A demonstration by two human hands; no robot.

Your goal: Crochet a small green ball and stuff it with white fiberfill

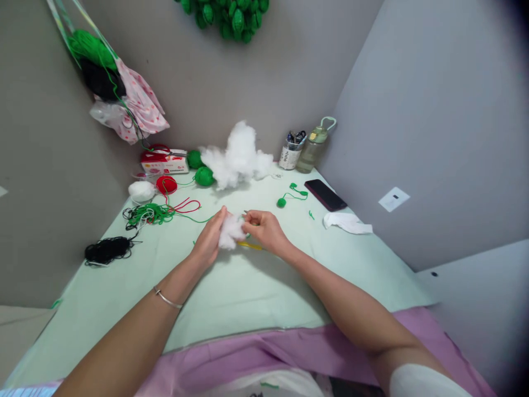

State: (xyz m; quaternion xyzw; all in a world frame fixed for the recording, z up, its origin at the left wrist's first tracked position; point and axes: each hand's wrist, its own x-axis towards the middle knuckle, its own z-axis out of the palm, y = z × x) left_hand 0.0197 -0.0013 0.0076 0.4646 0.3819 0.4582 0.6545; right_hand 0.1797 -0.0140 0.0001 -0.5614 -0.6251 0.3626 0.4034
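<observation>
My left hand [209,238] and my right hand [265,229] meet over the middle of the pale green table [231,298]. Between them is a small tuft of white stuffing [230,231], which both hands pinch. A yellow crochet hook [251,245] pokes out under my right hand, and a bit of green yarn shows at its fingers. A silver bangle [167,299] sits on my left wrist.
A large pile of white stuffing [238,154] lies at the back, with green yarn balls [204,176], a red ball [166,184], tangled green and red yarn [152,213] and black yarn [106,250] to the left. At right lie a phone [325,194], a white tissue [346,222], a cup of tools [291,151] and a bottle [313,146].
</observation>
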